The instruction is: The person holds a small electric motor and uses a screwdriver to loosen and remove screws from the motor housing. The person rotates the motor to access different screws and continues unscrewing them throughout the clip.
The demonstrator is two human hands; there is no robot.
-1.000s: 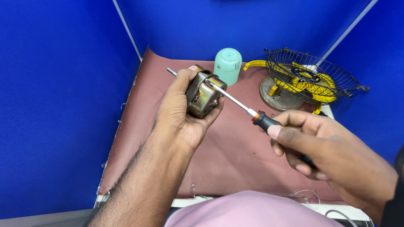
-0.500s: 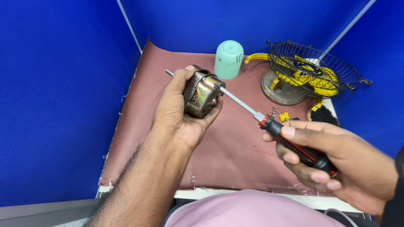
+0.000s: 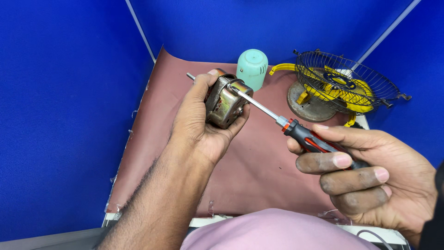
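My left hand point(image 3: 199, 122) grips a small metal fan motor point(image 3: 225, 100) with a thin shaft sticking out toward the upper left. It is raised above a brown mat point(image 3: 259, 180). My right hand point(image 3: 370, 178) holds a screwdriver point(image 3: 296, 129) by its black and red handle. The steel blade runs up to the left, and its tip rests on the top of the motor.
A mint green plastic cap point(image 3: 252, 68) stands on the mat behind the motor. To the right lies a black wire fan guard point(image 3: 344, 83) with yellow blades inside, over a round metal base point(image 3: 309, 104). Blue partition walls point(image 3: 69, 92) close in left, back and right.
The motor and screwdriver stay engaged. My right hand has drifted a little lower and to the right with the handle. The left hand holds steady.
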